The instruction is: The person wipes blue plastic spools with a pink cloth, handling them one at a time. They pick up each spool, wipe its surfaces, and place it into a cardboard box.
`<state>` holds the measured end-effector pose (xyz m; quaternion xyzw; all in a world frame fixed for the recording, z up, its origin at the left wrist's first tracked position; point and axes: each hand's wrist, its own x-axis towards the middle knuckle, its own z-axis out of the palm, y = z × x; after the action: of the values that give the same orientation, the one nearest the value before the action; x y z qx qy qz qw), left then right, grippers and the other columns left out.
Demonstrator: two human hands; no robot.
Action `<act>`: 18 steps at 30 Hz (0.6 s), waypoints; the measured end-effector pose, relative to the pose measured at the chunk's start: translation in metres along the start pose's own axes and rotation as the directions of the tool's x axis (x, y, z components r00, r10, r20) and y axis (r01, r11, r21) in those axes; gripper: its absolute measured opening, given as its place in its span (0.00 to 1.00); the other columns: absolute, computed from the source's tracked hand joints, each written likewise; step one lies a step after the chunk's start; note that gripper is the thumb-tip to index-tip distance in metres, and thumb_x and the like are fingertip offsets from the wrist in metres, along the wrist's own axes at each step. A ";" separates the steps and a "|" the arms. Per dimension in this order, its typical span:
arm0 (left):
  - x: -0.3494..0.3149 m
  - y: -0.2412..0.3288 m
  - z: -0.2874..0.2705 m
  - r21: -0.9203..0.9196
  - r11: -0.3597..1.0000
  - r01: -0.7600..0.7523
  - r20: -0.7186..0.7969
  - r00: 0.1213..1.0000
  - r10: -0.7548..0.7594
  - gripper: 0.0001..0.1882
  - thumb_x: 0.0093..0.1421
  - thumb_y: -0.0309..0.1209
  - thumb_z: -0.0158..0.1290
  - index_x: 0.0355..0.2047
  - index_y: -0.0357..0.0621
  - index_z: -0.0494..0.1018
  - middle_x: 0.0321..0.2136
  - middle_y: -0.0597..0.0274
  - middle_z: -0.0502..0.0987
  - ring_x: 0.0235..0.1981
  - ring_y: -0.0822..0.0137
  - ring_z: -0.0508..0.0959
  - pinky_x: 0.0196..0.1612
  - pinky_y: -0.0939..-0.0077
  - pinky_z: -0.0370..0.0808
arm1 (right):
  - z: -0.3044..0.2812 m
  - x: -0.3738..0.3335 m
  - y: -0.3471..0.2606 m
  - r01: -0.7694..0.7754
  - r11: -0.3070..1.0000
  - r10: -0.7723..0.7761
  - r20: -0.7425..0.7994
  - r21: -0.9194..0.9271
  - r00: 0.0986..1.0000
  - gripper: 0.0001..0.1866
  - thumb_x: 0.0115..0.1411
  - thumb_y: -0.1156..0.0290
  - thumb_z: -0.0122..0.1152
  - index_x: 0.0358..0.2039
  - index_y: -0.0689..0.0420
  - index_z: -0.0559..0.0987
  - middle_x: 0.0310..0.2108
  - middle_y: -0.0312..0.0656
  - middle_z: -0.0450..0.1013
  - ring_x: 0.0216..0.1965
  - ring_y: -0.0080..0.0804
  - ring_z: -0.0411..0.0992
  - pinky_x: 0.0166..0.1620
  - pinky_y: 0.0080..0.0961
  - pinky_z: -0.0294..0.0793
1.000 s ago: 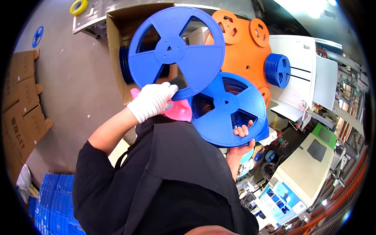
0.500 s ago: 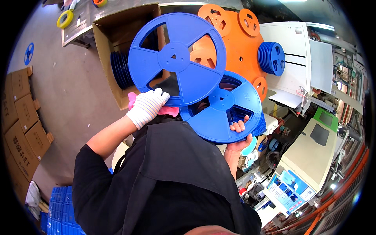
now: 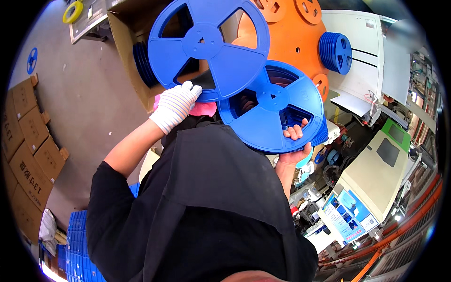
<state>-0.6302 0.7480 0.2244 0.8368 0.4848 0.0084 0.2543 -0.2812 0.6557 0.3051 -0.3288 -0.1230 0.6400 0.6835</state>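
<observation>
A black top (image 3: 206, 211) is seen closest, filling the low middle of the view. From it, two arms are raised.

The left hand (image 3: 176, 104) is covered by a white striped glove. Its fingers are closed on the lower rim of a big blue reel (image 3: 209, 47), which is held up high and flat toward the camera. A pink cloth (image 3: 202, 109) is tucked just behind this hand.

The right hand (image 3: 297, 143) is bare. A stack of blue reels (image 3: 272, 108) is held by it from below, with the fingertips curled through a gap in the front reel. The top edge of this stack is overlapped by the big blue reel.

Behind the hands, an open brown box (image 3: 129, 51) is seen, and more blue reels (image 3: 142, 63) are stood on edge inside it. Beside it, a large orange reel (image 3: 291, 33) is seen, and another pile of blue reels (image 3: 336, 51) is placed on a white machine (image 3: 371, 56).

On the left, a grey floor (image 3: 75, 94) is seen, with flat brown boxes (image 3: 28, 141) lying on it. A yellow ring (image 3: 73, 11) is seen far off. Blue crates (image 3: 77, 235) are stacked at the low left. A beige machine (image 3: 380, 169) is placed on the right.
</observation>
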 end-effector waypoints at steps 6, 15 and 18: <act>0.004 -0.017 0.017 0.003 0.994 0.113 0.064 0.992 -0.113 0.16 0.50 0.32 0.58 0.40 0.48 0.70 0.30 0.58 0.71 0.30 0.59 0.77 0.30 0.65 0.75 | 0.000 -0.002 -0.001 -0.001 1.000 0.001 -0.033 -0.017 0.999 0.40 0.49 0.61 0.66 0.60 0.57 0.60 0.32 0.33 0.63 0.35 0.26 0.65 0.46 0.32 0.67; 0.016 -0.146 0.136 -0.997 0.069 -0.026 -0.058 0.856 -0.513 0.19 0.57 0.28 0.55 0.50 0.40 0.69 0.40 0.65 0.75 0.41 0.70 0.74 0.45 0.76 0.72 | -0.005 -0.011 -0.001 0.043 0.999 -0.043 -0.091 -0.002 0.995 0.40 0.50 0.62 0.65 0.61 0.56 0.59 0.34 0.35 0.64 0.36 0.29 0.65 0.47 0.33 0.67; 0.031 -0.171 0.106 -0.977 -0.215 0.012 0.131 0.822 -0.554 0.21 0.58 0.45 0.58 0.47 0.50 0.71 0.40 0.70 0.73 0.42 0.72 0.73 0.48 0.74 0.72 | -0.003 -0.015 -0.001 0.060 0.998 -0.063 -0.157 -0.027 0.986 0.40 0.48 0.63 0.67 0.60 0.56 0.59 0.32 0.33 0.62 0.35 0.25 0.64 0.47 0.31 0.66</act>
<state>-0.7240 0.7971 0.0509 0.1969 0.5282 0.4579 0.6874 -0.2811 0.6404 0.3068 -0.3821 -0.0857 0.5891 0.7069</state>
